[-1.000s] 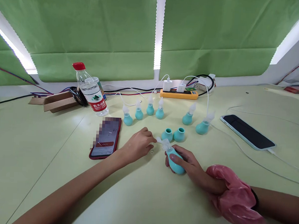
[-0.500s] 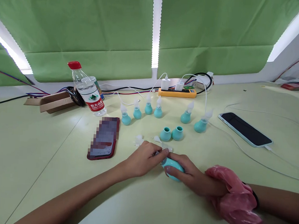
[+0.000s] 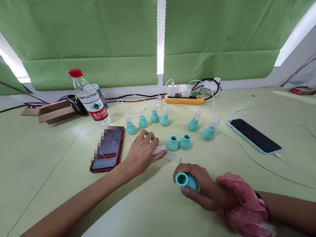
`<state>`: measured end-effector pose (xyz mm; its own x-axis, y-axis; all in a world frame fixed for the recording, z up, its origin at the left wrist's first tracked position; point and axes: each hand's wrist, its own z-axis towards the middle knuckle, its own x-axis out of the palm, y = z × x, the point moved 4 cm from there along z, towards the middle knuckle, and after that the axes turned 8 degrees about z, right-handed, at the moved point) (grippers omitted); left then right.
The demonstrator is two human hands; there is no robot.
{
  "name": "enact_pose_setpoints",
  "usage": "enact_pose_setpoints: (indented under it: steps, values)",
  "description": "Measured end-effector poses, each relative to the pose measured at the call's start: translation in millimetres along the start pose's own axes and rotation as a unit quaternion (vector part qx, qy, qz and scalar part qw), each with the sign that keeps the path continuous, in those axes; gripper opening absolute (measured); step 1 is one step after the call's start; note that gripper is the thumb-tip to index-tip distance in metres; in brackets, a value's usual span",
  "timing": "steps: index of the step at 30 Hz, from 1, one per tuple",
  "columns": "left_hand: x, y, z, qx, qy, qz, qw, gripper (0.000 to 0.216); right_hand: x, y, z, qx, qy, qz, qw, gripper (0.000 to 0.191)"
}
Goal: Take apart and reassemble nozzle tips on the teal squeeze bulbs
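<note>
- The right hand (image 3: 203,187) is wrapped round a teal bulb (image 3: 189,182), its bare mouth aimed left, toward the left hand's side.
- The left hand (image 3: 143,151) has thumb and fingers at a whitish translucent piece (image 3: 160,149); fingers partly cover it, so I cannot tell a pinch from a touch.
- Between the grips, a clear tube (image 3: 173,158) lies crosswise on the table, beyond the bulb's mouth and slightly left; the left thumb is nearer, just beside its left end.
- A tiny ring (image 3: 157,162) sits below the left thumb.
- Beyond the tube stand two open teal bulbs (image 3: 173,144).
</note>
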<state>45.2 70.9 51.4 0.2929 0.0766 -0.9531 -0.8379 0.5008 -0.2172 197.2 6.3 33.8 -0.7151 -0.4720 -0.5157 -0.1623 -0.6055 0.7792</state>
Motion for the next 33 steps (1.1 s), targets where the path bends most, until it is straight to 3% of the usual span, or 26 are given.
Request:
enact_pose_setpoints:
  steps: [3, 7, 11, 13, 14, 19, 22, 24, 27, 30, 33]
  values:
    - [15, 6, -1, 0.03, 0.009, 0.123, 0.992, 0.021, -1, -2, 1, 0.0, -0.027, 0.01, 1.0, 0.012]
    - [29, 9, -5, 0.052, 0.038, 0.119, 0.991, 0.036, -10, 1, 5, -0.022, -0.056, 0.01, 0.998, 0.013]
    - [31, 2, -7, 0.076, 0.015, 0.104, 0.992, 0.039, -50, 14, 23, -0.1, -0.201, -0.053, 0.973, 0.015]
    - [32, 0, -9, 0.087, 0.001, 0.099, 0.991, 0.032, -75, 16, 38, -0.089, -0.28, -0.106, 0.95, 0.013]
    - [33, -1, -11, 0.092, -0.005, 0.095, 0.991, 0.027, -85, 15, 48, -0.072, -0.289, -0.123, 0.947, 0.013]
    - [34, -5, -16, 0.07, -0.028, 0.075, 0.994, 0.024, -98, -28, 94, 0.11, -0.164, -0.174, 0.965, 0.017]
    - [35, -16, -16, 0.029, -0.04, 0.085, 0.995, 0.043, -90, -59, 104, 0.142, -0.121, -0.182, 0.966, 0.016]
    - [37, -24, -14, 0.009, -0.05, 0.094, 0.994, 0.05, -84, -72, 105, 0.138, -0.104, -0.182, 0.968, 0.015]
    - [40, -29, -11, -0.003, -0.057, 0.108, 0.993, 0.035, -80, -72, 103, 0.118, -0.092, -0.192, 0.97, 0.015]
    - [39, -22, -13, 0.002, -0.055, 0.106, 0.993, 0.018, -80, -49, 93, 0.074, -0.137, -0.216, 0.964, 0.021]
    - [33, -10, -19, 0.002, -0.058, 0.099, 0.993, 0.016, -74, -16, 67, -0.055, -0.203, -0.267, 0.94, 0.021]
